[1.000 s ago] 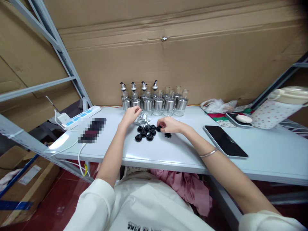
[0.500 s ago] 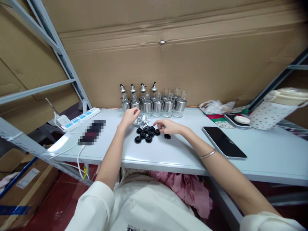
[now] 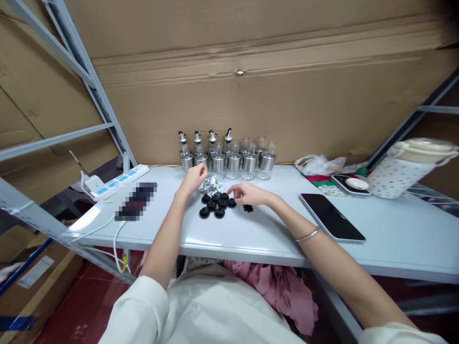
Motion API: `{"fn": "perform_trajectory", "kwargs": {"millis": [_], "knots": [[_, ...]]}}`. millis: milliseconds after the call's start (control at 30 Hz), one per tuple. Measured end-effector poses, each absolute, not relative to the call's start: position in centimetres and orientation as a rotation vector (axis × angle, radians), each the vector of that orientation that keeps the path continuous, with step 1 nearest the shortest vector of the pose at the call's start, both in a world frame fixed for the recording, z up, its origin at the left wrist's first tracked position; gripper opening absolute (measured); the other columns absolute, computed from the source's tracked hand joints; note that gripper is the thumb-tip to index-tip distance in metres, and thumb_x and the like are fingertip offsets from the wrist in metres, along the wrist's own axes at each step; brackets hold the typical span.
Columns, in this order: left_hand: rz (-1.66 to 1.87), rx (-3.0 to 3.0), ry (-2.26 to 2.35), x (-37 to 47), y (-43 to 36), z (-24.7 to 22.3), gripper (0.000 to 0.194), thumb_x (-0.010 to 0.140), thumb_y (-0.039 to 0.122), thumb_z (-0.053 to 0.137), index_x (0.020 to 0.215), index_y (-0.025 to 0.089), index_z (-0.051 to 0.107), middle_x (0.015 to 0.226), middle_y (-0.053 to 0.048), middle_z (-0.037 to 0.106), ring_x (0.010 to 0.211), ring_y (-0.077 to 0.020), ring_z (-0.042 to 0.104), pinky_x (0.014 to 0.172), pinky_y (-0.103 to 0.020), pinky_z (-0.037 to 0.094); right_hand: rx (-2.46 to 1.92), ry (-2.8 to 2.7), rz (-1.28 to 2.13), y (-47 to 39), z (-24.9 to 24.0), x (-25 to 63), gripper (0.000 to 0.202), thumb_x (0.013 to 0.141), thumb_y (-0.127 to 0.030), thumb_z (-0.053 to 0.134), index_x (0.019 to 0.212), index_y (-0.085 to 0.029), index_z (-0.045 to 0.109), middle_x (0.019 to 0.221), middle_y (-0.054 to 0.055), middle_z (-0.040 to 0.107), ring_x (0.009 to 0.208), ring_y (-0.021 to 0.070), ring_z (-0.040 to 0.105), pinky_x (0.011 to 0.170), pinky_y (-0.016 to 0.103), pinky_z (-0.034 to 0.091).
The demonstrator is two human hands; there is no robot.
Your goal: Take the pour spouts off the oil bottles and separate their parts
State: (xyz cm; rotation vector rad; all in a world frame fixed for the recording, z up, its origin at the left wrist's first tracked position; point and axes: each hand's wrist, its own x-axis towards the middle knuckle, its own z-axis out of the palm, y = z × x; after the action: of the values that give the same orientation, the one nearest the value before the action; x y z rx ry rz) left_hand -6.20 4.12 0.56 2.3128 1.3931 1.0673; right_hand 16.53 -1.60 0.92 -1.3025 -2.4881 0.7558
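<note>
Several black ribbed stoppers [image 3: 212, 206] lie grouped on the white table, with silvery spout parts [image 3: 211, 183] just behind them. My left hand [image 3: 195, 177] is closed beside the silvery parts, in front of the bottles; whatever its fingers hold, if anything, is too small to make out. My right hand [image 3: 245, 193] hovers at the right edge of the stoppers, its fingers curled, with the index fingertip near a stopper. Below it lies a small cluster of black pieces [image 3: 248, 208]. Glass bottles with steel bands [image 3: 234, 162] stand in rows at the back, and several black-and-silver pourers [image 3: 213, 136] rise at the rear.
A dark phone [image 3: 332, 216] lies on the right, near a second device [image 3: 349, 185] with a white oval object on it. A spotted jug [image 3: 398, 173] stands far right. On the left are a power strip [image 3: 122, 181] and cables.
The whole view has shifted slightly, so the table sits a little lower. Both hands stay in nearly the same places over the parts.
</note>
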Motion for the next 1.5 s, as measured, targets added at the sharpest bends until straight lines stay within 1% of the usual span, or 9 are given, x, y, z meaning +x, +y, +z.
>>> {"fn": "perform_trajectory", "kwargs": {"millis": [100, 200, 300, 400, 633, 733, 1067, 1300, 1500], "knots": [[1.076, 2.333, 1.336, -5.7, 3.8, 0.6, 0.017, 0.086, 0.020, 0.035, 0.078, 0.018, 0.050, 0.061, 0.003, 0.050, 0.058, -0.0110, 0.046, 0.060, -0.023, 0.034, -1.289, -2.491, 0.739, -1.4, 0.9, 16.8, 0.037, 0.066, -0.010, 0.055, 0.101, -0.010, 0.064, 0.069, 0.002, 0.066, 0.059, 0.0129, 0.056, 0.059, 0.023, 0.042], [1.081, 2.364, 1.237, -4.9, 3.5, 0.5, 0.021, 0.091, 0.025, 0.032, 0.083, 0.018, 0.050, 0.062, 0.003, 0.051, 0.059, -0.0111, 0.048, 0.062, -0.023, 0.035, -1.257, -2.369, 0.645, -1.0, 0.8, 16.9, 0.026, 0.070, -0.013, 0.053, 0.093, -0.013, 0.065, 0.065, 0.000, 0.062, 0.058, 0.0124, 0.053, 0.060, 0.024, 0.041], [1.107, 2.495, 1.226, -4.1, 3.2, 0.6, 0.023, 0.093, 0.030, 0.036, 0.082, 0.018, 0.053, 0.073, 0.000, 0.058, 0.071, -0.0130, 0.052, 0.069, -0.024, 0.035, -1.219, -2.154, 0.475, -0.7, 0.8, 16.9, 0.014, 0.075, -0.021, 0.054, 0.085, -0.015, 0.063, 0.065, 0.000, 0.061, 0.061, 0.0126, 0.053, 0.064, 0.025, 0.041], [1.152, 2.620, 1.278, -3.6, 3.0, 0.7, 0.024, 0.093, 0.032, 0.041, 0.080, 0.018, 0.057, 0.083, -0.002, 0.062, 0.083, -0.0159, 0.053, 0.075, -0.027, 0.032, -1.175, -2.001, 0.388, -0.5, 0.8, 16.6, 0.010, 0.076, -0.026, 0.057, 0.077, -0.017, 0.061, 0.066, 0.000, 0.061, 0.063, 0.0134, 0.054, 0.065, 0.026, 0.040], [1.055, 2.638, 1.081, -1.9, 1.8, 0.7, 0.029, 0.094, 0.033, 0.039, 0.082, 0.017, 0.059, 0.082, -0.002, 0.062, 0.080, -0.0154, 0.053, 0.073, -0.027, 0.033, -1.006, -1.807, 0.399, -0.8, 0.4, 15.7, 0.021, 0.077, -0.039, 0.059, 0.077, -0.018, 0.061, 0.073, 0.003, 0.064, 0.069, 0.0154, 0.056, 0.066, 0.028, 0.041], [0.996, 2.638, 1.072, -1.5, 1.5, 0.6, 0.029, 0.095, 0.032, 0.037, 0.083, 0.017, 0.059, 0.081, -0.001, 0.062, 0.081, -0.0154, 0.053, 0.073, -0.027, 0.032, -0.990, -1.780, 0.413, -1.1, 0.6, 15.6, 0.026, 0.077, -0.044, 0.060, 0.075, -0.019, 0.061, 0.071, 0.002, 0.063, 0.067, 0.0152, 0.055, 0.066, 0.029, 0.042], [0.925, 2.770, 1.059, -1.8, 2.0, 0.1, 0.031, 0.095, 0.034, 0.037, 0.081, 0.018, 0.059, 0.081, 0.000, 0.064, 0.081, -0.0154, 0.052, 0.072, -0.028, 0.031, -0.996, -1.808, 0.496, -1.0, 0.5, 15.9, 0.026, 0.072, -0.044, 0.063, 0.069, -0.018, 0.057, 0.066, 0.001, 0.058, 0.061, 0.0125, 0.047, 0.062, 0.028, 0.040], [0.865, 2.910, 1.054, -2.1, 2.2, -0.1, 0.031, 0.095, 0.037, 0.039, 0.086, 0.018, 0.062, 0.082, -0.002, 0.065, 0.081, -0.0156, 0.053, 0.071, -0.027, 0.031, -1.012, -1.823, 0.763, -0.8, 0.4, 16.2, 0.036, 0.066, -0.052, 0.065, 0.069, -0.017, 0.055, 0.060, -0.002, 0.052, 0.055, 0.0109, 0.043, 0.056, 0.026, 0.037], [0.872, 2.917, 1.023, -2.4, 2.4, 0.1, 0.033, 0.092, 0.041, 0.043, 0.087, 0.017, 0.065, 0.080, -0.004, 0.064, 0.079, -0.0163, 0.053, 0.071, -0.027, 0.033, -0.999, -1.911, 0.816, -1.1, 0.8, 16.3, 0.027, 0.070, -0.042, 0.062, 0.069, -0.017, 0.053, 0.060, -0.003, 0.050, 0.057, 0.0108, 0.043, 0.058, 0.026, 0.036]]}}
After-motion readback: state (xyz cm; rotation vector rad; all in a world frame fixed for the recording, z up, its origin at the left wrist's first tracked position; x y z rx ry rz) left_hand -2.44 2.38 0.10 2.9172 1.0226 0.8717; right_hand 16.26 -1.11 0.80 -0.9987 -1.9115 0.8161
